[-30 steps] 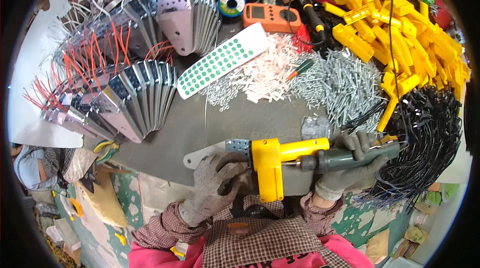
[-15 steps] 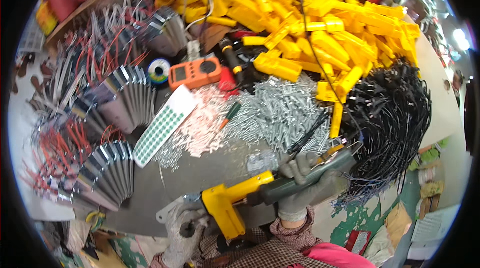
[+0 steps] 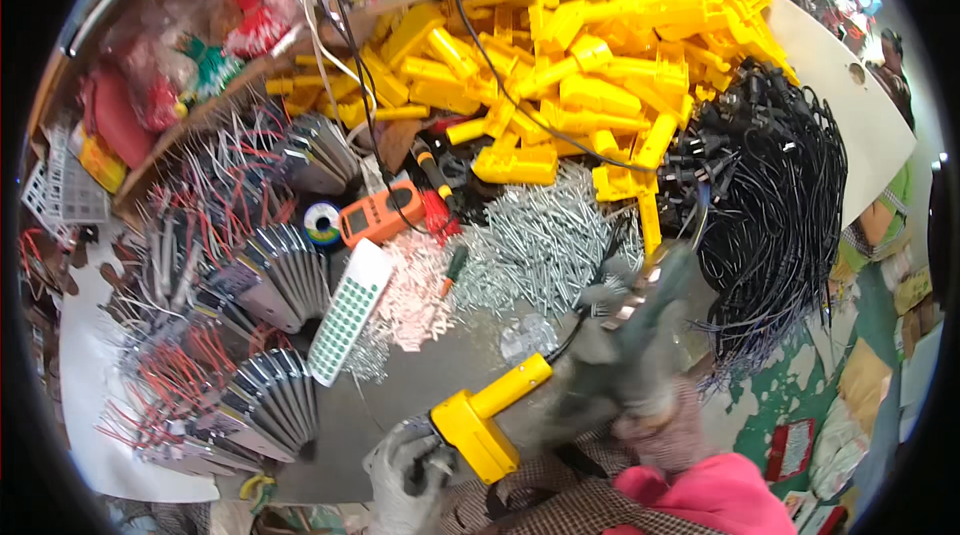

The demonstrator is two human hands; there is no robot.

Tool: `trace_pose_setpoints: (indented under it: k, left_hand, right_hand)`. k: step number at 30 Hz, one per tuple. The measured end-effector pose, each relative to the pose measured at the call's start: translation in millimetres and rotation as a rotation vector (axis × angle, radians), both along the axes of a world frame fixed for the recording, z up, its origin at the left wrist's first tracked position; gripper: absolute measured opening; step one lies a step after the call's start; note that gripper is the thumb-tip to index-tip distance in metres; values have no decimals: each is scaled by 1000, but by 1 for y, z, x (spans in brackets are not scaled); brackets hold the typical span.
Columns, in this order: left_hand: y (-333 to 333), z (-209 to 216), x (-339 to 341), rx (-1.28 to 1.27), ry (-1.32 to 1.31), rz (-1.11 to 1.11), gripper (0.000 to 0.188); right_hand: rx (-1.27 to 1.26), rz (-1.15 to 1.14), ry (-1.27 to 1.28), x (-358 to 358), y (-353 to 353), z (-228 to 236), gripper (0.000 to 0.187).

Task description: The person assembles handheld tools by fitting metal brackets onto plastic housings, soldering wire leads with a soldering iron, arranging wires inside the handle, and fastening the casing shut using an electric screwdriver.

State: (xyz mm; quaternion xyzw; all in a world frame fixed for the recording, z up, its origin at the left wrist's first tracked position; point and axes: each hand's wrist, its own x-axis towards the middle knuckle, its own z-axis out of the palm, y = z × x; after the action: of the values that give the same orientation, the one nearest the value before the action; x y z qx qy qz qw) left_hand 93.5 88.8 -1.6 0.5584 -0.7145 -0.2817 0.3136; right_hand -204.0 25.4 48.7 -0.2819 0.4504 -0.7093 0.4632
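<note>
Gripping a yellow T-shaped housing (image 3: 478,438) by its left side, the left hand (image 3: 408,475) shows in the head view in a grey glove, its fingers curled round that end; the housing hangs over the near edge of the grey surface (image 3: 385,400), with its tube slanting up to the right. The right hand (image 3: 635,360), gloved too and blurred by motion, has its fingers wrapped around a dark green power driver (image 3: 650,310), just right of the tube; whether the driver's tip touches the housing cannot be told. Beyond the tube lies a crumpled clear bag (image 3: 530,338), its contents too indistinct to name. Loose heaps spread behind it: silver screws (image 3: 540,235), pale pink pieces (image 3: 412,285) and, on the far side, yellow plastic parts (image 3: 600,85). Black cords (image 3: 775,185) pile up at the right. A white card with green dots (image 3: 350,315) leans beside the pink pieces, near a spool (image 3: 322,223) and an orange meter (image 3: 380,215). Fanned metal brackets (image 3: 265,405) with red wires fill the left. At the upper left, clear plastic bags (image 3: 155,65) lie among red and green items, and a white slotted basket (image 3: 75,185) stands near them, its contents unclear.
</note>
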Motion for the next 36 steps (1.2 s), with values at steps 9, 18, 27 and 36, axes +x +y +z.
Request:
trace_pose_setpoints:
  k: [9, 18, 27, 36]
  left_hand:
    - [15, -6, 4, -237, -404, -192, 72]
    - [43, -40, 14, -339, -499, -48, 100]
    - [23, -47, 7, -437, -395, -306, 85]
    - [23, -43, 1, -398, -353, -318, 82]
  right_hand:
    - [521, 62, 1790, -135, 21, 6, 49]
    - [229, -102, 1850, -85, -113, -25, 33]
    - [286, -222, 1813, -74, -103, -29, 37]
    - [259, -288, 1825, -73, -118, -41, 38]
